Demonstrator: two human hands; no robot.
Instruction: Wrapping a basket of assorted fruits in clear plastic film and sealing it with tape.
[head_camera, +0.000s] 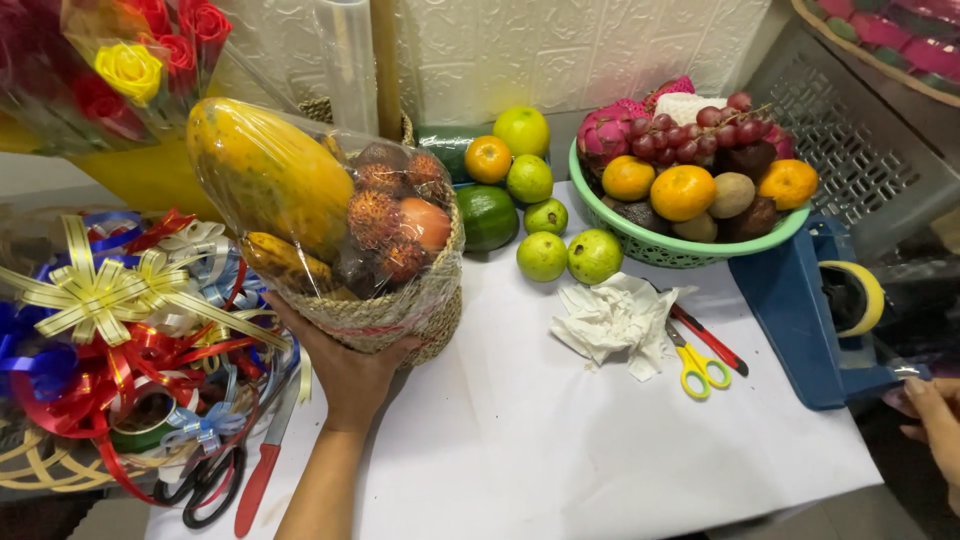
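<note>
On the white-covered bench (600, 440), left of centre: a woven basket (385, 315) wrapped in clear film, packed with a papaya (268, 172), rambutans (375, 215) and other fruit, tilted and propped up from below by the left hand (345, 375), palm and fingers clasped under its base. At the far right edge, the right hand (935, 410), fingertips pinching at the front of a blue tape dispenser (800, 320) carrying a yellow roll; whether anything is actually gripped there cannot be told. Behind, a green plastic bowl (680, 250) heaped with grapes, oranges and dragon fruit, with loose limes and guavas (570, 255) just beside. In the middle, crumpled tissue (615, 320) touching yellow-handled scissors (700, 365). At the left, a heap of ribbon bows (110, 300) and black scissors (205, 485).
</note>
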